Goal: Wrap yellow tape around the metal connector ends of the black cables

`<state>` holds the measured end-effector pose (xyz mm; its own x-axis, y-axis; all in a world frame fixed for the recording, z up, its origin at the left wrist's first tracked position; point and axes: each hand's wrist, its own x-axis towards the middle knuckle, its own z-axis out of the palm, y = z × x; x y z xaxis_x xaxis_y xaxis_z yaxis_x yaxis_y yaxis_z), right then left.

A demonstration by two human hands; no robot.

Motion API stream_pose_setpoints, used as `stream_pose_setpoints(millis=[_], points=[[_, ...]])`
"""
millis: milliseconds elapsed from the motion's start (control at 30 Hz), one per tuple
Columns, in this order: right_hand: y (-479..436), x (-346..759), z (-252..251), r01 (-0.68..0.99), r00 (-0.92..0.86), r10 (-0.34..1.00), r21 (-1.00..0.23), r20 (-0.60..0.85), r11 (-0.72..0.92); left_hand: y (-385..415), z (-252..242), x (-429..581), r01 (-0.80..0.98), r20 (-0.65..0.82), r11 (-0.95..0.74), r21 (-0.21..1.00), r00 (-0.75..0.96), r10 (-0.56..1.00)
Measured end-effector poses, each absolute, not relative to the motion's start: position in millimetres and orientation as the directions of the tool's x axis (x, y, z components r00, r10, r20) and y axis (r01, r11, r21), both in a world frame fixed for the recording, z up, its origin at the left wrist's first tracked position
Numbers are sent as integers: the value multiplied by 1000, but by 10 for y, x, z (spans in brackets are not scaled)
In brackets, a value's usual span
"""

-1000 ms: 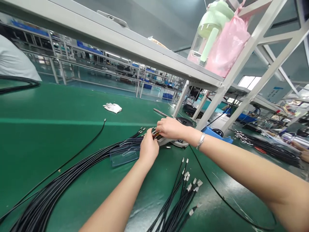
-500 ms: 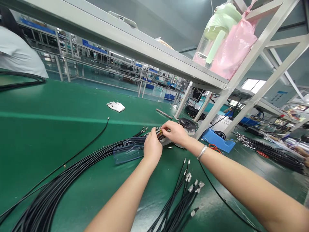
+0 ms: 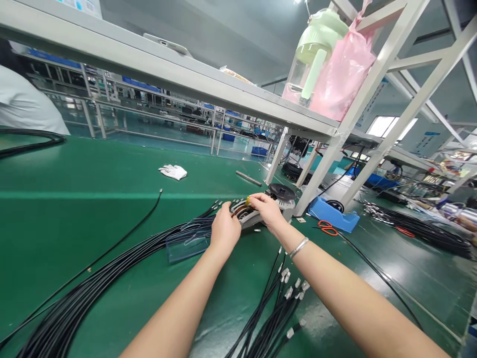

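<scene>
The right hand (image 3: 266,211) has dropped lower onto the grey benchtop machine (image 3: 246,219), its fingertips (image 3: 252,198) pinched on a small yellow piece (image 3: 248,200), while the left hand (image 3: 225,231) curls closed over black cable ends (image 3: 223,205) beside the machine. Left of that hand, a clear plastic sheet (image 3: 184,243) lies on a long black cable bundle (image 3: 93,271) on the green table (image 3: 74,171). Below the right hand lie connector-tipped cables (image 3: 278,311), and right of it sit orange scissors (image 3: 327,227) beside a blue holder (image 3: 331,219).

Long black cables (image 3: 93,286), loosely bundled (metal-tipped ends)
</scene>
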<state>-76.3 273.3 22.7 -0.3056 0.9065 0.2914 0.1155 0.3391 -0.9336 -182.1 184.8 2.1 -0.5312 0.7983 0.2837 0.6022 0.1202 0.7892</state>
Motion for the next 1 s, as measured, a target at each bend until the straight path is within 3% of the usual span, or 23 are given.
stream_pose_setpoints(millis=[367, 667, 1000], points=[[2820, -681, 303, 19, -330, 927, -981, 176, 193, 2097, 382, -1925, 546, 251, 2, 838, -390, 886], [2826, -661, 315, -11, -343, 922, -982, 179, 187, 2160, 509, -1891, 393, 67, 84, 916, -356, 932], [2865, -658, 278, 4, -367, 909, -977, 197, 213, 2152, 522, -1893, 257, -32, 124, 958, -332, 943]])
